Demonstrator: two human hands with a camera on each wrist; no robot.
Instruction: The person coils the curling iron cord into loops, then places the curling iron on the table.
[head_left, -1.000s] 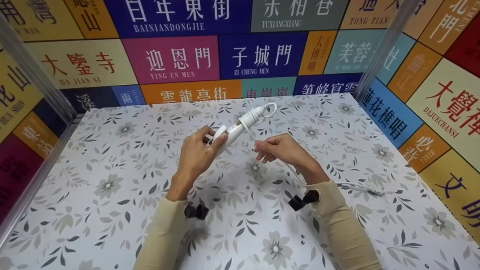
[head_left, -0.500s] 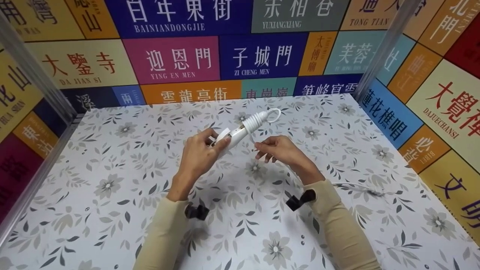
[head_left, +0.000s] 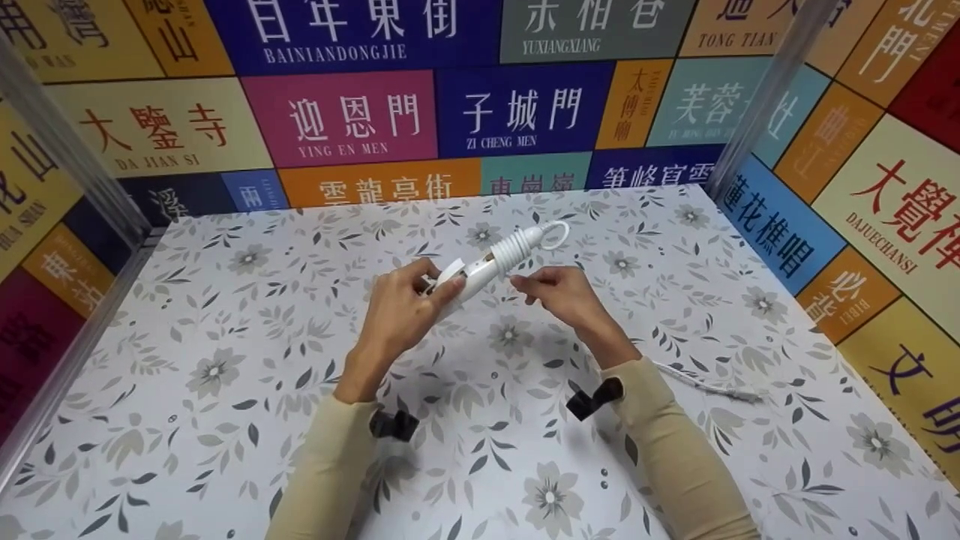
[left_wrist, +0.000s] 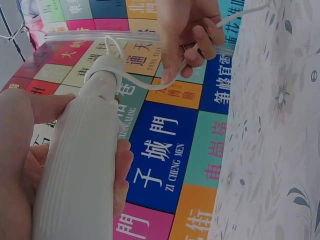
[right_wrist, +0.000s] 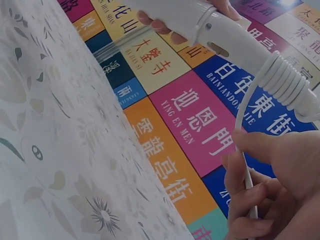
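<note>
White cord [head_left: 512, 253] is pinched in the right grip [head_left: 564, 296], now nearer the tool [head_left: 475, 280], which the left grip [head_left: 401, 304] holds.

“BAINIANDONGJIE” [head_left: 335, 53] (among others) on wall [head_left: 450, 127]

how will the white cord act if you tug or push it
The cord is probably floppy, since it runs in a loose curve between the wand and the right hand. Its close turns round the wand suggest it bends easily. Being thin, it would likely buckle if pushed.
</note>
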